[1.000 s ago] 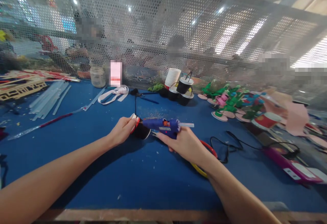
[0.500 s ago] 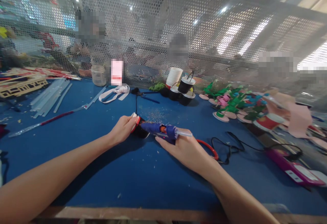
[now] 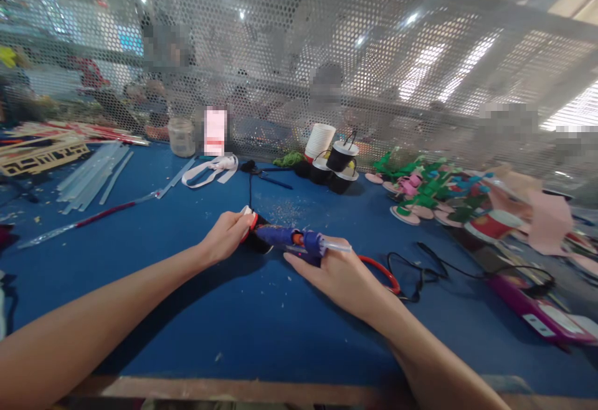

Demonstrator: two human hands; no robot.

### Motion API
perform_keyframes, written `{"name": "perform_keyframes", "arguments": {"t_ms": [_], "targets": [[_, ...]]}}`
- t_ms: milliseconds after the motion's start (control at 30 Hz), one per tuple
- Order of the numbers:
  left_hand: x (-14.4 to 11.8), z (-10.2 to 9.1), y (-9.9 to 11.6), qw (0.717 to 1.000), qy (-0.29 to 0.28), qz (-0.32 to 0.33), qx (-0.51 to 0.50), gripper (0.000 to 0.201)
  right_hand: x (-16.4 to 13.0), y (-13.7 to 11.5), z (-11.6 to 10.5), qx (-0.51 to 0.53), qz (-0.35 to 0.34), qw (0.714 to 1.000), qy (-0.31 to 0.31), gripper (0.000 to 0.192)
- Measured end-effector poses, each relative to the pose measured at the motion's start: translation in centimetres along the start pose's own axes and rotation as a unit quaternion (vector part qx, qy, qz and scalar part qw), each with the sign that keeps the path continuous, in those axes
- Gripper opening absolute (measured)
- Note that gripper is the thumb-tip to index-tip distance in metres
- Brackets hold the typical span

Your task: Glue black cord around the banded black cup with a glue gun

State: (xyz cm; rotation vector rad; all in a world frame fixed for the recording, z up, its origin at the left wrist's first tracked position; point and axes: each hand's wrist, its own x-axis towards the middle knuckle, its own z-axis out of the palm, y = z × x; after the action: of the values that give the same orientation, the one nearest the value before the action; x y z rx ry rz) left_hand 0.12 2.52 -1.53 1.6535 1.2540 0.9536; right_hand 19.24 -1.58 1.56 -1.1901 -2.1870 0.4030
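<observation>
My right hand (image 3: 339, 273) grips a blue hot glue gun (image 3: 292, 237) with a clear glue stick sticking out of its back end. Its nozzle points left at a small black cup (image 3: 258, 240) lying on its side on the blue table (image 3: 187, 285). My left hand (image 3: 227, 234) holds that cup by its white and red rim. The gun lies low and tilted over the table top. A red ring (image 3: 385, 271) shows just behind my right wrist.
Black cups and a white cup stack (image 3: 329, 154) stand at the back by the mesh screen (image 3: 327, 73). Clear glue sticks (image 3: 93, 176) lie far left, a white ribbon (image 3: 210, 170) behind. Green and pink craft pieces (image 3: 425, 192) crowd the right, with a black cable (image 3: 430, 266) and a purple tool (image 3: 537, 310).
My right hand has tipped the glue gun over and lowered it toward the table, its nozzle staying at the black cup. My left hand has hardly moved.
</observation>
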Motion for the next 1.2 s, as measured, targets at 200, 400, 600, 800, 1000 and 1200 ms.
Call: {"name": "perform_keyframes", "arguments": {"t_ms": [200, 400, 600, 800, 1000, 1200], "targets": [[0.0, 0.0, -0.4, 1.000, 0.005, 0.008, 0.024, 0.036, 0.3, -0.1, -0.3, 0.035, 0.034, 0.999, 0.000, 0.013], [-0.1, -0.3, -0.5, 0.997, -0.008, 0.035, 0.071, 0.035, 0.2, -0.3, -0.6, 0.023, 0.098, 0.995, -0.019, 0.015], [-0.1, -0.5, -0.5, 0.993, -0.018, 0.055, 0.107, 0.035, 0.4, -0.6, -1.1, 0.074, 0.141, 0.986, -0.057, 0.019], [-0.2, -0.6, -0.6, 0.989, -0.038, 0.084, 0.111, 0.035, 0.6, -0.5, -1.6, 0.082, 0.160, 0.982, -0.062, 0.028], [-0.2, -0.7, -0.4, 0.988, -0.038, 0.099, 0.116, 0.035, 0.9, 0.0, -1.7, 0.104, 0.183, 0.974, -0.087, 0.033], [-0.2, -0.8, -0.3, 0.985, -0.048, 0.108, 0.126, 0.036, 1.4, 0.5, -1.7, 0.119, 0.200, 0.969, -0.088, 0.036]]}}
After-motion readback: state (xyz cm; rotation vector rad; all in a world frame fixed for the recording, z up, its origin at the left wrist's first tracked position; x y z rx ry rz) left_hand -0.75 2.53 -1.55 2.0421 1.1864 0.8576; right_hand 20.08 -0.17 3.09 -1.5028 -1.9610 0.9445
